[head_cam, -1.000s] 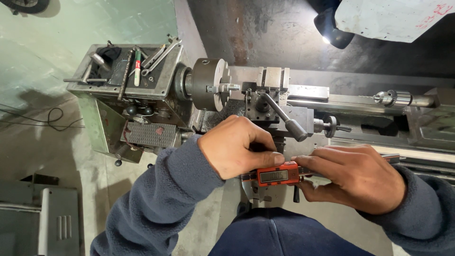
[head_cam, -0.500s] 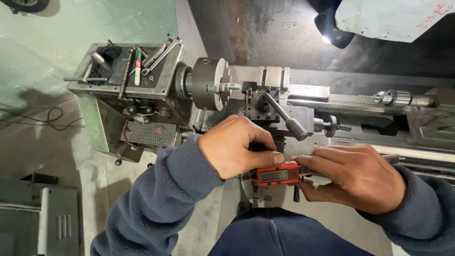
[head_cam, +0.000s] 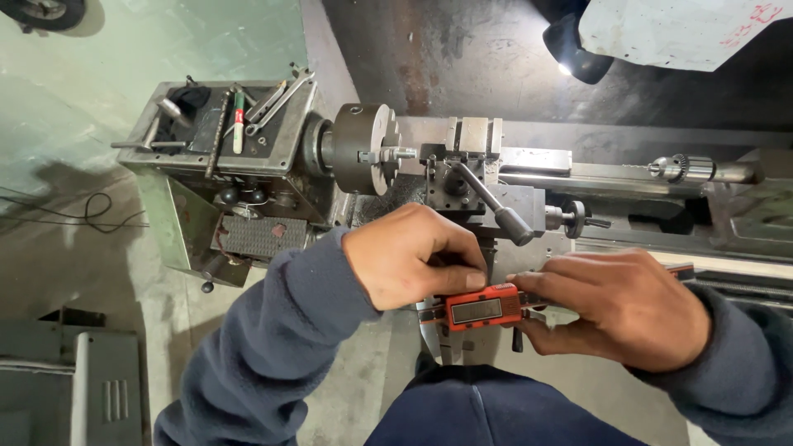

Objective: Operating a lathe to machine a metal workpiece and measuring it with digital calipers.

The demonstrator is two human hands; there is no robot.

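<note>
Nothing is seen to have moved since the earlier frame. A lathe (head_cam: 462,165) on concrete floor (head_cam: 66,248) is overlooked. The left hand (head_cam: 409,256) and right hand (head_cam: 619,310) are clenched on a red caliper (head_cam: 483,307), apparently laid left-to-right before the lathe.

head cam | steep downward | close over hands (head_cam: 529,289) | lathe (head_cam: 462,165) beyond

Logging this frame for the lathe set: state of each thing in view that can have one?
Left hand: pinching the caliper's top edge.
Right hand: gripping the caliper from the right.
Red digital caliper with grey display: held in both hands, display facing up.
Grey metal lathe chuck: short stub clamped in it; spinning or not, cannot tell.
Black-knobbed tool post lever: angled down-right.
Tailstock drill chuck: set well apart from the chuck.
</note>
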